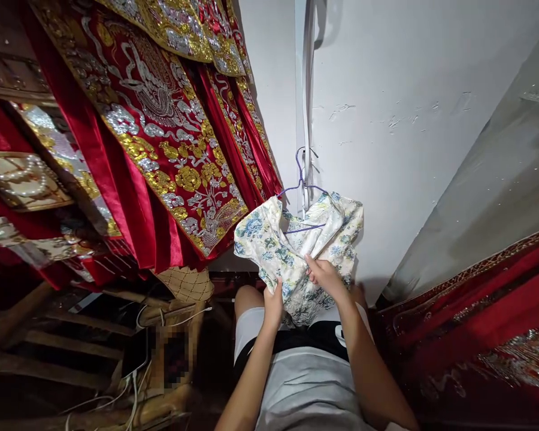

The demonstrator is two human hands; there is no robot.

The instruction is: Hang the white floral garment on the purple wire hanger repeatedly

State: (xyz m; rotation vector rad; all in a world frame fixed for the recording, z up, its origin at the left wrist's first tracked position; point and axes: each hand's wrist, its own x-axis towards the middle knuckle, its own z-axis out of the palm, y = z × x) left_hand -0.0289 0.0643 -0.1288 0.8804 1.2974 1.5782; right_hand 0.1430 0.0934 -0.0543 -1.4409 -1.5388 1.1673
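A white floral garment (269,239) with blue and green flowers hangs in front of me on a purple hanger (300,179). The hanger's hook is up by a pale vertical strip (306,90) on the wall. My left hand (273,299) pinches the cloth low on its left side, thumb on top. With thumb and fingers, my right hand (326,276) grips the front edge below the neckline. Through the open neck the hanger's lower bar shows. The garment's lower part bunches above my lap.
Red embroidered garments (188,143) with gold and silver sequins hang at the left. A wooden rack (72,341) below them carries a phone (135,353) and white cables (135,395). More red beaded cloth (485,311) lies along the right, beside the white wall (386,72).
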